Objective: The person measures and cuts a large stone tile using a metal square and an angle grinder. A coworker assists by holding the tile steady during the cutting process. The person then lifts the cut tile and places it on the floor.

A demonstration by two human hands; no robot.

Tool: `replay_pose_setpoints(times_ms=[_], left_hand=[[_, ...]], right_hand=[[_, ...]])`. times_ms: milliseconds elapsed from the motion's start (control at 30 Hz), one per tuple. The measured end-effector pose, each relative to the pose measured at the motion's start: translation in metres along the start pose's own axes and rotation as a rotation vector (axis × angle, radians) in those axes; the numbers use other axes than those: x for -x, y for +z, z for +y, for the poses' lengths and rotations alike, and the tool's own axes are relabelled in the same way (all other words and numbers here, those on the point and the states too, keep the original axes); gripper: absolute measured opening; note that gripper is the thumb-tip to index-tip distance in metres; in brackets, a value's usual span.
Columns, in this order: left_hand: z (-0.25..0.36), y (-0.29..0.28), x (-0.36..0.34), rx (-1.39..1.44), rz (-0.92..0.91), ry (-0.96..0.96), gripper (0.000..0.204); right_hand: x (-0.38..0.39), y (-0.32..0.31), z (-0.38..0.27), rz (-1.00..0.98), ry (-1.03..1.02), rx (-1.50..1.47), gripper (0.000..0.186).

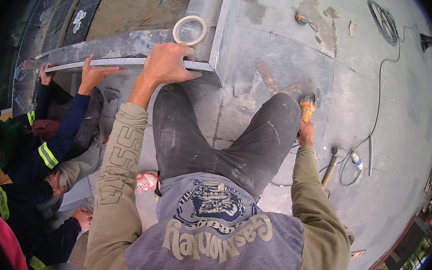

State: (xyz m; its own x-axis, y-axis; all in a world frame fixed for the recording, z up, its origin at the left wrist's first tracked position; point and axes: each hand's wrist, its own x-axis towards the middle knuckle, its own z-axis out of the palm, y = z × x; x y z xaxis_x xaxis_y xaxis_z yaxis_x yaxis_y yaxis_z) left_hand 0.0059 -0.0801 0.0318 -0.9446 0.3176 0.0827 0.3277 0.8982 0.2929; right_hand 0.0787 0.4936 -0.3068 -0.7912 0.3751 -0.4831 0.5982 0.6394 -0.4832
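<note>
The person sits or crouches on the concrete floor with both knees raised. The left hand reaches forward and grips the near edge of a grey stone slab, fingers curled over the top and thumb along the edge face. The grip appears to steady the slab, which stands clear of the floor and would otherwise shift.

A co-worker's hand, in a dark blue sleeve with a reflective band, lies flat on the same edge just left of the person's left hand; another hand holds the slab's far-left end. Several hands on one edge suggest shared support of a heavy piece.

A second slab meets the first at a corner just right of the left hand. A roll of pale tape rests on the stone just beyond the left hand, within easy reach.

The right hand is lowered beside the right knee and closed around an orange power tool, its working end down against the floor. Whether it is running cannot be told.

A power cable trails away to the right of the right hand. A hammer lies on the floor just beside that hand.
</note>
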Motion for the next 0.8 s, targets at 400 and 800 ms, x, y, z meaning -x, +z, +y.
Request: replay_pose_setpoints(times_ms=[400,800], left_hand=[[0.025,0.043,0.032,-0.052,0.358,-0.112,0.057],[0.045,0.037,0.027,-0.022,0.278,-0.102,0.049]], right_hand=[[0.175,-0.023,-0.005,-0.034,-0.315,-0.399,0.027],[0.32,-0.164,-0.048,0.404,-0.02,-0.481,0.035]])
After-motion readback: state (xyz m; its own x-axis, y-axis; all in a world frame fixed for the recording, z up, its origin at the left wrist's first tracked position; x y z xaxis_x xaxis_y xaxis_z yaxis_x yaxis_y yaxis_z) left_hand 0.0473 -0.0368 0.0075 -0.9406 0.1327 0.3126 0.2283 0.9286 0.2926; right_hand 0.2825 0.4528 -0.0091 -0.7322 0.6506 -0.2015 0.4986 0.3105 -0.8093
